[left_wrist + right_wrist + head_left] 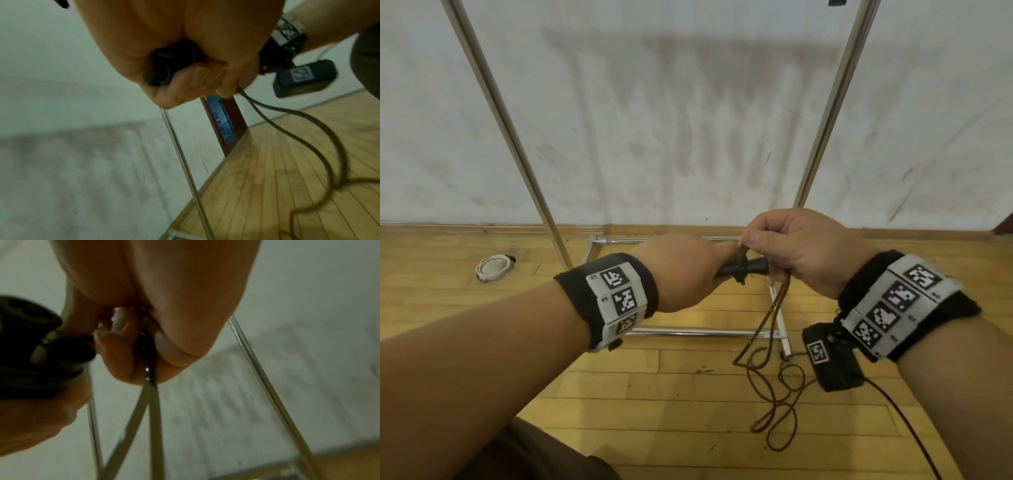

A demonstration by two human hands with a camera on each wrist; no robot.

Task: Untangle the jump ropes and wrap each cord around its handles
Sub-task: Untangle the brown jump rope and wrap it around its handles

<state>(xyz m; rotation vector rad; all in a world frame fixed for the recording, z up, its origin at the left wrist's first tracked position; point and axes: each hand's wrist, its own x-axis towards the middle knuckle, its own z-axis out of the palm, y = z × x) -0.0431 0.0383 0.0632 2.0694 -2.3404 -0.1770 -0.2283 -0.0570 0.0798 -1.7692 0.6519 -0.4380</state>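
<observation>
My left hand (685, 270) grips the black jump rope handles (743, 268), held level in front of me, with a turn of cord looped round them. My right hand (784, 246) pinches the brown cord (774, 308) just above the handles. From there two strands of cord hang down and end in loose coils on the floor (777, 407). The left wrist view shows the handle end (162, 71) inside my left fist and the cord (287, 123) trailing away. The right wrist view shows my right fingers (123, 353) pinching the cord (149, 369), with the handles (30, 331) at left.
A chrome rack frame stands ahead, its uprights (517, 137) slanting up the stained white wall and its base bars (705, 331) on the wooden floor under my hands. A white round object (494, 268) lies at left. A black cabled box (832, 356) hangs under my right wrist.
</observation>
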